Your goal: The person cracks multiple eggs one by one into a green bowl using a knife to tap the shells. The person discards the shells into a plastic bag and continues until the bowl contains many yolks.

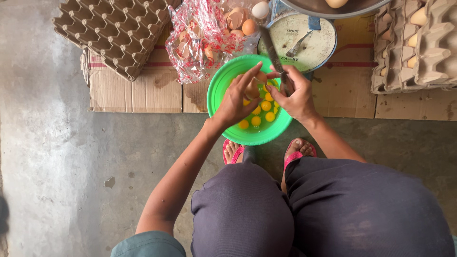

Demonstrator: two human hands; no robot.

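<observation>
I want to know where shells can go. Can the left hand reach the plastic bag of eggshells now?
Probably yes. The left hand is over the green bowl, and the plastic bag lies just beyond its rim with nothing between them. But the hand holds an egg.

We see bare forearms running up to our left hand (234, 101) and right hand (295, 93), a short teal sleeve (148, 245) at the left shoulder, dark purple-grey trousers (304, 209) over the knees, and pink flip-flops (296, 153) on both feet.
</observation>
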